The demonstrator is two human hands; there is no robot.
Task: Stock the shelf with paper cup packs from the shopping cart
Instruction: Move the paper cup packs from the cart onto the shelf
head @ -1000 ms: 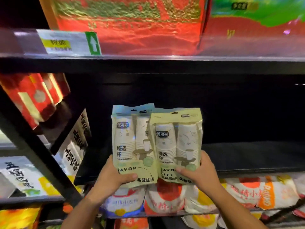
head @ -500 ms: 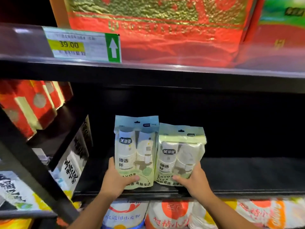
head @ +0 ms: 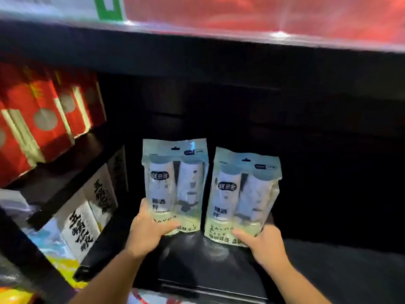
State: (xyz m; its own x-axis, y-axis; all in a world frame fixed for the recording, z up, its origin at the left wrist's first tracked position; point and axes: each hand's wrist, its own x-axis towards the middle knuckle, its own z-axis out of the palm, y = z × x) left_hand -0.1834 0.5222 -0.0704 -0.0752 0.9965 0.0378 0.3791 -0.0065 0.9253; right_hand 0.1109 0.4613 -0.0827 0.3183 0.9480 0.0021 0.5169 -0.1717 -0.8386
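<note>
Here the step in hand looks like setting two paper cup packs down on the dark shelf [head: 328,266], and doing it well is mostly a matter of the bases. The left hand [head: 149,232] has its grip closed on the lower left corner of the left pack [head: 174,185], thumb across the front near the printed band and fingers out of sight behind. The right hand [head: 263,242] pinches the bottom edge of the right pack [head: 241,194] in the same way, thumb in front. Both packs stand roughly upright, just beside each other with a narrow dark gap between them, toward the left part of the shelf opening; the right one sits a little nearer and lower than the left. Whether their bottoms already touch the shelf board cannot be told, since the hands cover that line. The bags are soft film around stacked cups, so I would judge they will slump or tip forward if let go while leaning. Best to press each base flat, slide both toward the far wall until they stand square, faces outward, then ease the thumbs off one hand at a time and check neither rocks. Keeping the left pack clear of the white cartons [head: 87,218] and red boxes [head: 46,119] in the neighbouring bay leaves the open space to the right free for further packs. The shopping cart is not in view.
</note>
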